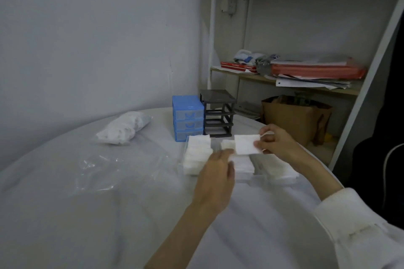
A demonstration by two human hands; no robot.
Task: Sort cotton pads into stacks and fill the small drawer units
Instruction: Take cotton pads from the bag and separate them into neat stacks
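My right hand (276,141) pinches a square white cotton pad (246,144) by its right edge, held just above the table. My left hand (217,172) reaches to the pad's lower left corner with fingers curled; whether it grips the pad is unclear. Below the hands lie clear drawer trays packed with cotton pads (197,155), a second pile (243,165) and a third at the right (277,170). Behind them stand a blue drawer unit (187,117) with its three drawers in, and a black drawer frame (218,113) with empty slots.
A clear bag of loose cotton pads (124,128) lies at the back left of the round white-covered table (87,203). Crumpled clear plastic (98,166) lies in front of it. A shelf unit (284,76) with papers and a brown paper bag (293,119) stands right.
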